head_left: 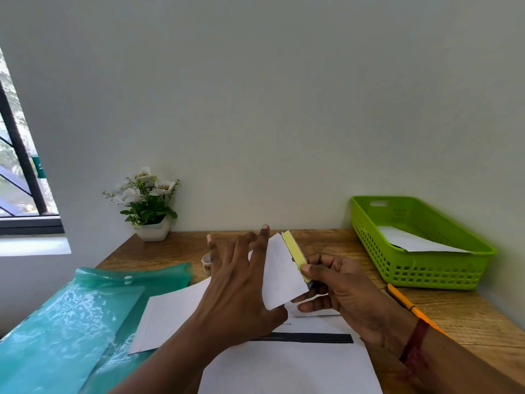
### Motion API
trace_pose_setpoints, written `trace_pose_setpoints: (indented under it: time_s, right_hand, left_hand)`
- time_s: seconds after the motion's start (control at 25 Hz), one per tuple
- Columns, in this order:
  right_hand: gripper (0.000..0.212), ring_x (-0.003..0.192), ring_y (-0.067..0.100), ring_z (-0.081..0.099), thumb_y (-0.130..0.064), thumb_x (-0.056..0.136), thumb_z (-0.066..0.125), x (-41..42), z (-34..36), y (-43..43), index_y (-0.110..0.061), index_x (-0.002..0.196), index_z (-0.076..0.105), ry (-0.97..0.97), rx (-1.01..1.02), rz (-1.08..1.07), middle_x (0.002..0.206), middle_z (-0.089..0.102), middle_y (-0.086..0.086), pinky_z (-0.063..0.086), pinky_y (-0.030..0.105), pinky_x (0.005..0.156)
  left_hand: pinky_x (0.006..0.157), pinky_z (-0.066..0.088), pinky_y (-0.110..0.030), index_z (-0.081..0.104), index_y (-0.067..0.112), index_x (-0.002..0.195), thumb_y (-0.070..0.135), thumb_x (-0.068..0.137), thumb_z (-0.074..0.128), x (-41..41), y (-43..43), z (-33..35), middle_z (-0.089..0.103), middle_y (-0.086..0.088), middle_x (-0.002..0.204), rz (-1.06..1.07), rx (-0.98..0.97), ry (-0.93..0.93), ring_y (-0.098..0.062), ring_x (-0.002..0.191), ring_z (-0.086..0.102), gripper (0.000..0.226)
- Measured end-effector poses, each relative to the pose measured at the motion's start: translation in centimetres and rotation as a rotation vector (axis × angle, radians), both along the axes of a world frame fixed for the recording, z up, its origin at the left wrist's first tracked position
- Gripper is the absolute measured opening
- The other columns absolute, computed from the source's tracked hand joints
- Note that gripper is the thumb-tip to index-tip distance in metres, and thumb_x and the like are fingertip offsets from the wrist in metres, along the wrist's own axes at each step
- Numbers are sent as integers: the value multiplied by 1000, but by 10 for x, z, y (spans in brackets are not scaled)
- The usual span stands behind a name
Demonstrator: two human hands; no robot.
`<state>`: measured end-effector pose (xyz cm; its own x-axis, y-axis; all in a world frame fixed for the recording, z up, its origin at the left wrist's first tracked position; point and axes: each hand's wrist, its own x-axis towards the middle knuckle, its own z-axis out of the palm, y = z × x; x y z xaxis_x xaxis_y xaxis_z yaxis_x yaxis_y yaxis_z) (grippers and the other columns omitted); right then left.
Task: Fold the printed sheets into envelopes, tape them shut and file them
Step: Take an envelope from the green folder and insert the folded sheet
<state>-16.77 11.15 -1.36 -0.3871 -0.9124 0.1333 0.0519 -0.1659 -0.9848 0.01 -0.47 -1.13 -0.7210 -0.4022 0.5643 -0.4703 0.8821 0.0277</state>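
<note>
Envelope between both hands

Plain pale wall, wood desk, window at left w/ daylight

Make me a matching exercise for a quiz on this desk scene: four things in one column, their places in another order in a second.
Things:
1. green basket
2. flower pot
3. teal folder
4. folded envelope

Places:
A. back left of the desk, by the wall
B. held up between left hand and right hand
C. right side of the desk, a white sheet inside
D. front left, lying flat

Pairs: 1-C, 2-A, 3-D, 4-B
</note>
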Motion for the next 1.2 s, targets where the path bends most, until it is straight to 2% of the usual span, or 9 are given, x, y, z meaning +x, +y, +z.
trace_pose_setpoints:
  time_s: [0.08, 0.16, 0.24, 0.4, 0.52, 0.76, 0.88, 1.04, 1.2]
  right_hand:
    - [26, 73, 28, 73, -37, 64, 76, -1, 1, 1, -20, 84, 76, 17, 3, 19, 78, 74, 10, 60, 36, 59]
    - [28, 71, 27, 72, -37, 62, 77, -1, 0, 1, -18, 83, 76, 33, 9, 33, 77, 73, 11, 59, 36, 58]
    - [27, 69, 26, 72, -35, 63, 77, -2, 0, 2, -16, 82, 76, 28, 6, 45, 75, 73, 11, 59, 36, 58]
    - [31, 73, 32, 72, -34, 65, 77, -3, 2, 5, -12, 88, 76, -3, -13, 82, 84, 73, 19, 59, 36, 59]
    - [31, 71, 35, 72, -35, 64, 78, -3, 3, 4, -11, 84, 75, -10, -15, 73, 88, 72, 25, 60, 38, 59]
    - [33, 71, 30, 73, -35, 56, 84, 2, 2, 4, -15, 81, 75, 80, 24, 37, 86, 74, 19, 59, 33, 53]
    - [9, 73, 26, 74, -18, 73, 79, 4, 2, 3, -21, 81, 79, 109, 56, -27, 85, 76, 9, 59, 32, 51]
    - [18, 66, 23, 73, -6, 83, 71, 4, -2, 0, -23, 85, 74, 174, 95, -167, 78, 76, 1, 55, 27, 46]
    - [9, 62, 25, 72, -11, 84, 71, -1, -2, 0, -18, 83, 76, 189, 89, -277, 76, 76, 4, 55, 28, 46]
  left_hand:
    - [108, -28, -51, -34, 32, 141, 80, 61, 48, 0, -1, -2, 22, 5, 139, -5, 38, -30, -18, 129, 22, 125]
    - [111, -24, -52, -39, 35, 137, 79, 61, 50, 0, -2, -3, 20, 7, 137, -24, 56, -40, -16, 129, 21, 125]
    - [114, -14, -56, -27, 31, 144, 76, 62, 55, 0, 0, -1, 24, 3, 135, -55, 28, -26, -17, 127, 24, 125]
    - [112, 4, -60, 12, 14, 150, 69, 57, 66, 1, 0, 4, 32, -5, 127, -88, -150, 79, -23, 119, 32, 120]
    - [110, 10, -63, 22, 11, 148, 67, 54, 67, 1, 0, 6, 34, -9, 125, -65, -212, 105, -26, 117, 33, 118]
    - [107, 17, -70, 24, 11, 146, 69, 49, 71, -1, 4, 8, 35, -13, 123, -49, -331, 53, -29, 115, 35, 123]
    - [105, 15, -69, 23, 10, 146, 70, 47, 74, -2, 7, 6, 35, -15, 125, -76, -377, 4, -31, 116, 35, 126]
    - [104, 23, -69, 28, 8, 145, 68, 46, 77, -4, 12, 3, 42, -16, 126, -50, -391, -67, -35, 116, 50, 126]
    - [106, 20, -69, 21, 8, 147, 63, 49, 77, -5, 10, 3, 53, -16, 127, -11, -356, -130, -34, 115, 55, 126]
